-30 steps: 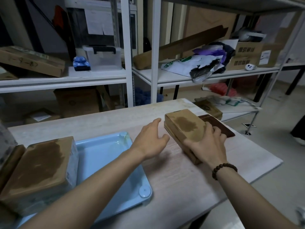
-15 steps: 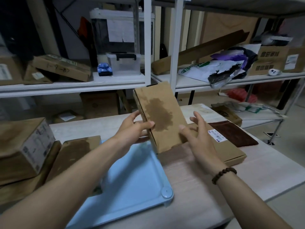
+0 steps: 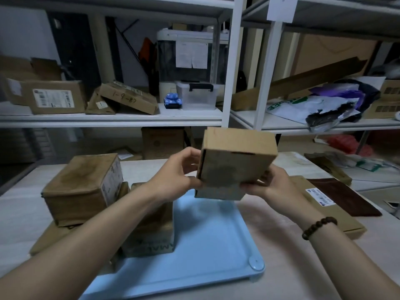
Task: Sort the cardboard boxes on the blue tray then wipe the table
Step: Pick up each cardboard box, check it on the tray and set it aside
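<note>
One pale surface (image 3: 292, 273) carries everything. On it, below the grips, lies the blue tray (image 3: 207, 245), with its long axis running away from the person. Lower and to the left of the grips, brown boxes are piled: a tall box (image 3: 80, 187) sits on a flat one, and a second box (image 3: 151, 226) stands on the left part of the tray. Lower and to the right, a flat labelled box (image 3: 329, 213) rests on the surface, with a dark cloth (image 3: 344, 197) just beside it.

The small cardboard box (image 3: 236, 167) is in the air between both grips. It is tilted, with its broad face toward the camera, and it hangs above the far end of the tray without touching it. The left grip (image 3: 175, 176) is clamped on its left edge, and the right grip (image 3: 271, 188) pinches its lower right corner from below.

I judge the coming move to be short and downward, because the free blue area lies straight below and toward the right grip's side.
</note>
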The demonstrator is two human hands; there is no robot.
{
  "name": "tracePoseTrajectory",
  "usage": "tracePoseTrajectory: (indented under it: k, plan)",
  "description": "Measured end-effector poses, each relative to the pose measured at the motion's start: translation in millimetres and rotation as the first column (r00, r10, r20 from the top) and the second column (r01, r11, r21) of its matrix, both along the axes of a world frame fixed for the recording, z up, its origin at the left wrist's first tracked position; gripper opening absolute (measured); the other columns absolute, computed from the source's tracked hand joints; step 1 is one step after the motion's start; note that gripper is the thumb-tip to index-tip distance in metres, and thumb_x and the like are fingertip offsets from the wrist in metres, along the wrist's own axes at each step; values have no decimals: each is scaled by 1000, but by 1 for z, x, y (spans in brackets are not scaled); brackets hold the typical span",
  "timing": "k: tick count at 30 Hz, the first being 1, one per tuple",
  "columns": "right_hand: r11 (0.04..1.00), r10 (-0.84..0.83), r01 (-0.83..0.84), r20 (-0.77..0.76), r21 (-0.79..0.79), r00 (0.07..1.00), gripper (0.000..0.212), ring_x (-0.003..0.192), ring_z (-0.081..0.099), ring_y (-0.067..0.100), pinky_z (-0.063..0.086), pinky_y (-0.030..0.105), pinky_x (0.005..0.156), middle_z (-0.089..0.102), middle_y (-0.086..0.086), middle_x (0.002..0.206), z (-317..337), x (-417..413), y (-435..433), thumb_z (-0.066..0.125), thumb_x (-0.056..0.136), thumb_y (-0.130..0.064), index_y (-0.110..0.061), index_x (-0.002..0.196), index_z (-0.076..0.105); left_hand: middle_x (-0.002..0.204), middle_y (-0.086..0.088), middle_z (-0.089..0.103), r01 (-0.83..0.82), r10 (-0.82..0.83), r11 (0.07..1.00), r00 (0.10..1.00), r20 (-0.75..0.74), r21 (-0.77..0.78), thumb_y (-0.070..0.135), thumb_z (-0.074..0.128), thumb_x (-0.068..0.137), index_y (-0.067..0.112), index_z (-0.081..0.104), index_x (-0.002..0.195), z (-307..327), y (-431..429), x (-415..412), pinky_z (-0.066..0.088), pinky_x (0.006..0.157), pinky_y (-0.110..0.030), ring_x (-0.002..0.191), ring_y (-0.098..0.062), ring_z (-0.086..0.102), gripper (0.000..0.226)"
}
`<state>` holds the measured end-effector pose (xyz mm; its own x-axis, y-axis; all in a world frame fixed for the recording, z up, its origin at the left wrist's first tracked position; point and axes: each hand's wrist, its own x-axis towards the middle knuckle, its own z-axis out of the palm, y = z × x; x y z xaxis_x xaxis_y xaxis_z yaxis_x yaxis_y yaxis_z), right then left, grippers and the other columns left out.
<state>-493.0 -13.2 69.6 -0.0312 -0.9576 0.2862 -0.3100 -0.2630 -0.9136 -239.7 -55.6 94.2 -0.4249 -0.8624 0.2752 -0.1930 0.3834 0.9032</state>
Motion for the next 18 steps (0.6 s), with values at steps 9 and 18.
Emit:
tracePoseTrajectory:
  k: [9, 18]
  plan:
    - [965, -109, 63, -171, -255, 979, 46, 96, 64, -9, 48, 7, 78, 69, -15, 112, 5, 16, 2, 75, 81, 10, -26, 110, 67, 120, 15, 64, -28, 109, 901, 980, 164, -434, 15, 80, 81, 23, 53, 113, -12, 8, 10, 49, 89, -23, 113, -3, 59, 43]
    - [878, -331, 149, -353, -456, 875, 59, 113, 52, 7, 33, 1, 94, 59, -31, 113, 7, 18, 2, 82, 76, 3, -37, 116, 63, 134, 19, 47, -32, 141, 883, 970, 198, -468, 48, 82, 66, 41, 28, 139, -14, 14, 21, 45, 91, -12, 119, 2, 49, 91]
